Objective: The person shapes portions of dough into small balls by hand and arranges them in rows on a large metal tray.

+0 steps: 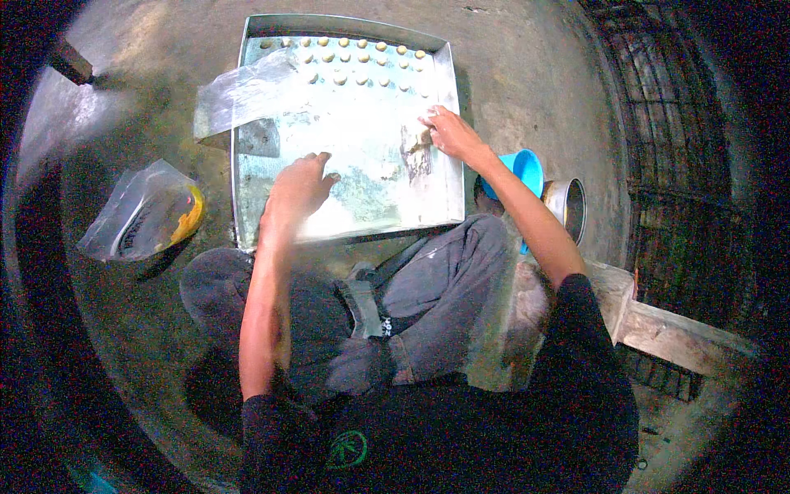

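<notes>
A shallow metal tray (346, 189) lies before me, with rows of small pale round pieces (339, 78) across its far part. A clear plastic sheet (239, 95) lies over its far left corner and edge. My left hand (300, 185) is over the near left part, thumb and fingers apart with nothing visible in them. At the tray's right side my right hand (444, 132) has its fingers drawn together at something small and whitish that I cannot make out, just above a dark smudged patch (415, 160) on the tray.
A clear bag (140, 210) with yellow contents sits on the floor at left. A blue container (527, 173) and a metal pot (573, 210) stand at right, near a wooden board (683, 329) and dark grating (683, 165). A dark post (70, 62) is at upper left.
</notes>
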`<state>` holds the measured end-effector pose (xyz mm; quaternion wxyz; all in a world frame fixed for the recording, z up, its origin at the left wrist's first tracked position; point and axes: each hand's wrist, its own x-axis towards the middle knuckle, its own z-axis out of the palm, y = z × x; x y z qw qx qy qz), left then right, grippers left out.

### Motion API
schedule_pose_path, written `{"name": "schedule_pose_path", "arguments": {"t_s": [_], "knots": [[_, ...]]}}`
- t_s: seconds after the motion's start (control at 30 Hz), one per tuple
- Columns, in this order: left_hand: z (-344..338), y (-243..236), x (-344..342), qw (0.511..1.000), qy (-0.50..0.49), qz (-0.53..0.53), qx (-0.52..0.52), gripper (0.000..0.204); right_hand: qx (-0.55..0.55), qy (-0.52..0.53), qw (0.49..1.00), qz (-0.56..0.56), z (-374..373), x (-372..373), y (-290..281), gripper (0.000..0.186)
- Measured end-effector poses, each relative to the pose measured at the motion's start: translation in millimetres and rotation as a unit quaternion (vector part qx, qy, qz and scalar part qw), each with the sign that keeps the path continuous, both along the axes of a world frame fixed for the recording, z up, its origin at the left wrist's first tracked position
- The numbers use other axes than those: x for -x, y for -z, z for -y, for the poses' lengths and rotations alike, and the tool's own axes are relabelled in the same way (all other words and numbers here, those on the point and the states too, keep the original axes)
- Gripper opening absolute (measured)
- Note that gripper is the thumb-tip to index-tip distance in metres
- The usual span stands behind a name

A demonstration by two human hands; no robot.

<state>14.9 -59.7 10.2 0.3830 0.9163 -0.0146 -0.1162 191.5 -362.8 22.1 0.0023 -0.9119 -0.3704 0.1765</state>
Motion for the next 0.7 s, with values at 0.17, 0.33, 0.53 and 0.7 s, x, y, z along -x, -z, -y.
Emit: {"name": "schedule_pose_path", "arguments": {"t_s": [0.17,0.33,0.53,0.7], "knots": [[0.6,-0.5,1.2,1.000,-0.004,-0.002,-0.003,0.040,-0.016,-0.009,0.999,0.048,15.6,1.3,31.4,0.046],[2.2,-3.1,-1.4,0.999,0.015,-0.036,-0.023,0.041,0.075,-0.003,0.997,0.014,39.6,41.8,28.3,0.054],[-13.2,-4.5,-2.4,0.997,-0.027,0.019,-0.077,0.043,0.043,0.103,0.993,-0.044,28.7,109.2,14.5,0.041],[-27.9,-12.3,-1.0,0.998,-0.040,-0.007,-0.041,0.044,-0.011,0.263,0.963,-0.058,7.3,156.7,7.5,0.038]]}}
